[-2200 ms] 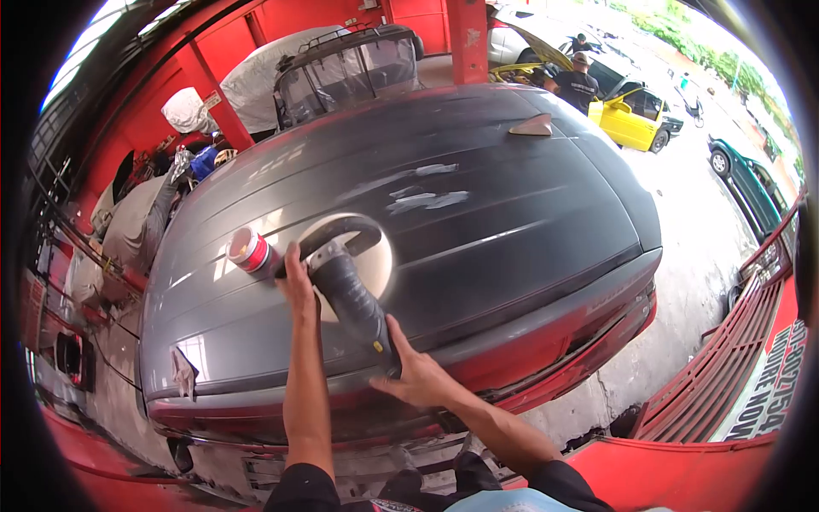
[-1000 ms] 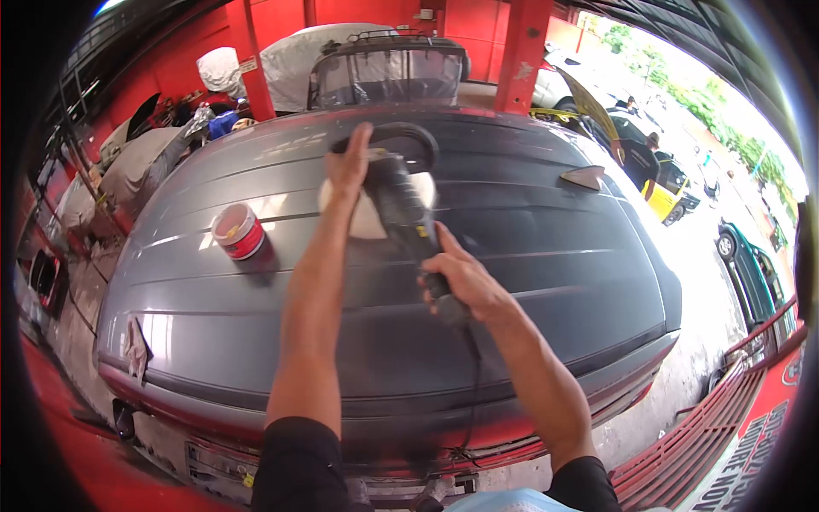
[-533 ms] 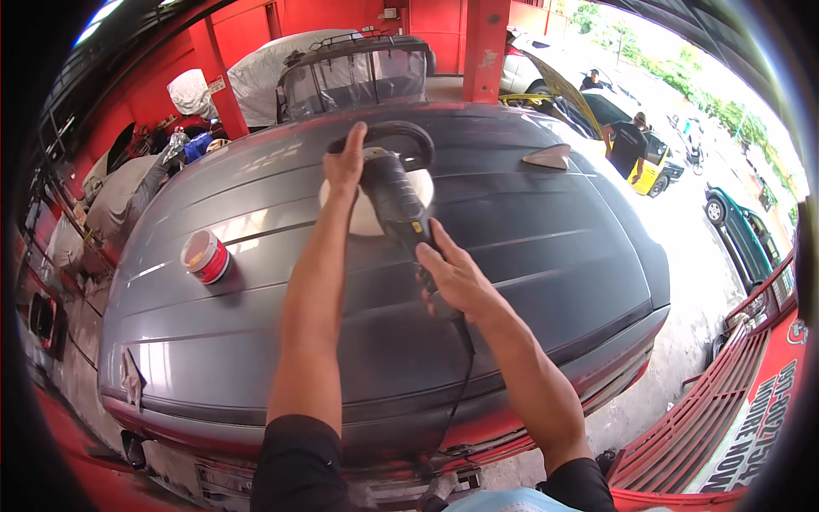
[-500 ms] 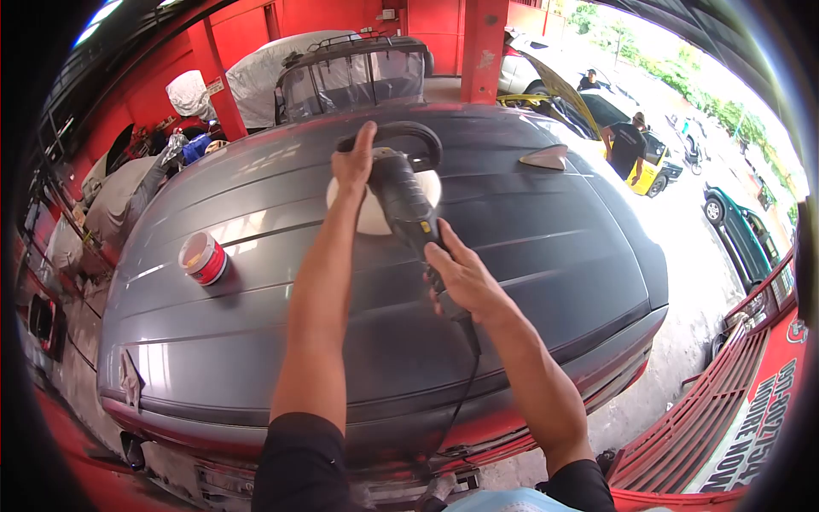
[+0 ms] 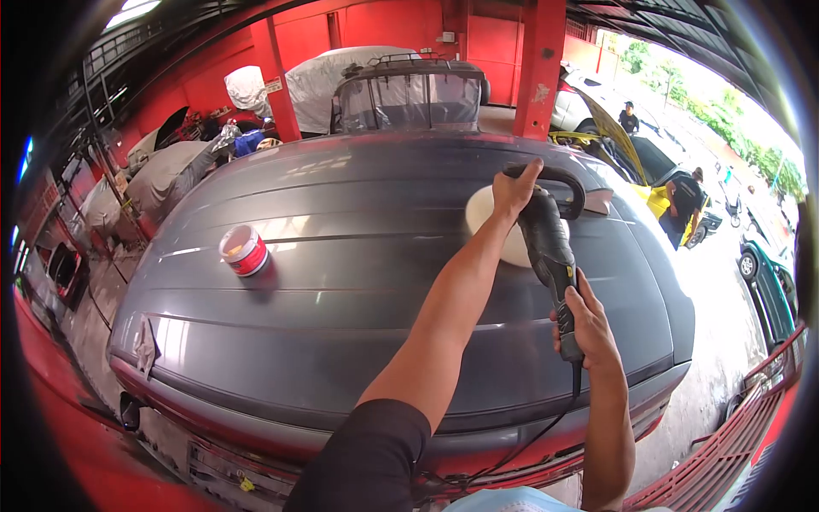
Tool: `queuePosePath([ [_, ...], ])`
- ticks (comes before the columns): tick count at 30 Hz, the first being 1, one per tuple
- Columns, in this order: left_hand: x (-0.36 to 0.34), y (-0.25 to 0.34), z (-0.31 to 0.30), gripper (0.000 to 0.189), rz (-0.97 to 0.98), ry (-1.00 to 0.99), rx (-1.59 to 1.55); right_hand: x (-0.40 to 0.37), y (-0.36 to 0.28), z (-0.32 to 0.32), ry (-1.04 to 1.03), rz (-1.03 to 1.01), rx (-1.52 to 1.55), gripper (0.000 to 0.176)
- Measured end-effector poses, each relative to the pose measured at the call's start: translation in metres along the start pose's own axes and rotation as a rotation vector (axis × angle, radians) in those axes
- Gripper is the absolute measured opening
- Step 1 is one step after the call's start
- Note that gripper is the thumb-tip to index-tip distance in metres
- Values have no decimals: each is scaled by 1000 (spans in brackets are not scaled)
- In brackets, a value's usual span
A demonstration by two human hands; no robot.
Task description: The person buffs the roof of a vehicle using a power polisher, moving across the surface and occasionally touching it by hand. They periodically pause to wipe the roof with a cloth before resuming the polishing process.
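My left hand [image 5: 519, 193] is wrapped round the looped front handle of a black car polisher [image 5: 550, 243]. Further back, my right hand [image 5: 587, 322] grips the polisher's rear body, where the power cord [image 5: 559, 418] comes out. The white round pad [image 5: 482, 212] lies against the dark grey vehicle roof [image 5: 367, 299]; the tool hides part of it. Just beyond the handle, a fin-shaped antenna [image 5: 601, 201] is partly covered. A red-and-white tub [image 5: 244, 251] stands on the roof to the left.
A crumpled grey cloth [image 5: 146, 348] lies at the roof's near left corner. Behind the roof stand a covered vehicle [image 5: 409, 102] and a red pillar [image 5: 539, 72]. To the right are a person in dark clothes [image 5: 684, 200], a yellow car [image 5: 655, 200] and a red metal grille [image 5: 708, 461].
Both hands have moved the polisher to the right across the roof, close to the antenna. My view has shifted too. The tub and cloth keep their places on the roof.
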State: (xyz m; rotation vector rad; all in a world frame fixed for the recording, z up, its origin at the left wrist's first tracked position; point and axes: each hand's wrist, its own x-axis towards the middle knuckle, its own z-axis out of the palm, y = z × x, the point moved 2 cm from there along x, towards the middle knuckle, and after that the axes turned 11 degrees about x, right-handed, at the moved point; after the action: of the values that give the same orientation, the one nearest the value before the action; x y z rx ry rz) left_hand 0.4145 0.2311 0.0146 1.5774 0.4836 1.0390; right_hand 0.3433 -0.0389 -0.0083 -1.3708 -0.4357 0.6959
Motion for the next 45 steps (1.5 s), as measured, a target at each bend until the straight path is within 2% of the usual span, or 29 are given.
queuePosePath([
  [3,-3,7,-24,49,101,86,5,-3,-1,19,-20,7,-9,62],
  [8,-6,11,-97,52,-48,72,92,-10,4,65,-65,43,-30,63],
  [10,-13,15,-126,53,17,210,111,-9,14,82,-154,21,-38,64],
  [14,-7,5,-191,53,92,244,117,-21,14,129,-259,55,-15,71],
  [18,-7,1,-252,52,57,336,105,-22,27,170,-297,53,-18,72],
  [20,-16,7,-282,50,120,347,43,-25,29,188,-386,76,-51,73],
  [22,-17,5,-310,47,129,411,96,-27,26,204,-398,96,-78,73],
  [24,-23,8,-339,45,140,444,170,-25,31,219,-505,34,-98,72],
  [26,-34,25,-358,46,30,486,248,-17,40,235,-515,24,-83,73],
  [28,-21,9,-388,46,42,564,276,-11,41,250,-572,56,-100,72],
  [30,-14,5,-404,42,-109,607,203,-8,39,262,-596,45,-87,71],
  [34,-1,0,-406,47,-125,567,235,1,34,262,-597,27,-126,70],
  [36,4,1,-387,55,86,638,271,2,31,254,-587,26,-98,71],
  [37,0,5,-373,63,-21,644,298,4,31,246,-560,39,-90,70],
  [38,6,-1,-361,65,-28,620,296,7,29,234,-534,49,-83,70],
  [40,17,-8,-330,70,124,462,307,10,23,210,-506,46,-76,70],
  [42,31,-20,-295,75,17,477,368,12,19,182,-416,54,-65,71],
  [43,34,-21,-274,80,-18,407,368,11,16,169,-410,57,-61,71],
  [45,41,-23,-228,79,43,374,339,10,10,139,-324,51,-36,71],
])
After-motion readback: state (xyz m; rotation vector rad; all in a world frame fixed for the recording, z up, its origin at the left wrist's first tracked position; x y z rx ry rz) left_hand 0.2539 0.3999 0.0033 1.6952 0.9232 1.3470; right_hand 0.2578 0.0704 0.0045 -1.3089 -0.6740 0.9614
